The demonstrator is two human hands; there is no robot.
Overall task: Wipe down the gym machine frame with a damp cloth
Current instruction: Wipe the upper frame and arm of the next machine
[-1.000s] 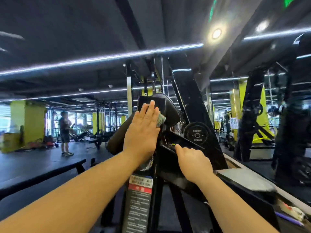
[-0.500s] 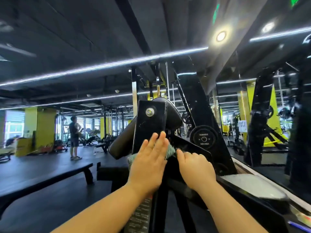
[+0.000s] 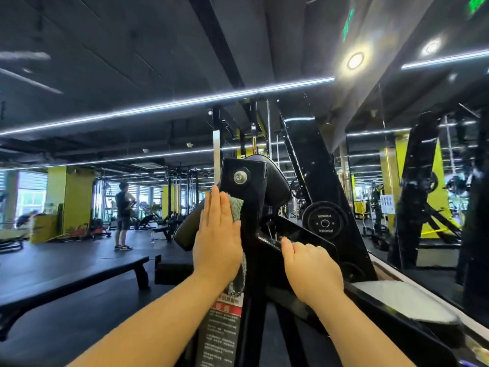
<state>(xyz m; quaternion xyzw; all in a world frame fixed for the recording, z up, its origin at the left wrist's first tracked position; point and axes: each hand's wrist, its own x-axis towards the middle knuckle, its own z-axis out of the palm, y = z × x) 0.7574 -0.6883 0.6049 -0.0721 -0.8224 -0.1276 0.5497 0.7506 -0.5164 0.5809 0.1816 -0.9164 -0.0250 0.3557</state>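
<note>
Our grey-green cloth (image 3: 236, 207) lies against the upright of the black machine frame (image 3: 252, 250), pressed flat by our straight-fingered left hand (image 3: 217, 234). Our right hand (image 3: 312, 268) curls its fingers over the frame's angled arm, near a weight plate (image 3: 325, 223).

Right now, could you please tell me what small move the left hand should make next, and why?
Probably slide the left hand straight down the machine frame, keeping the cloth pressed flat. The open palm pins the cloth just below the bolted plate, the upright runs on below toward the label, and the right hand grips the frame for support.
</note>
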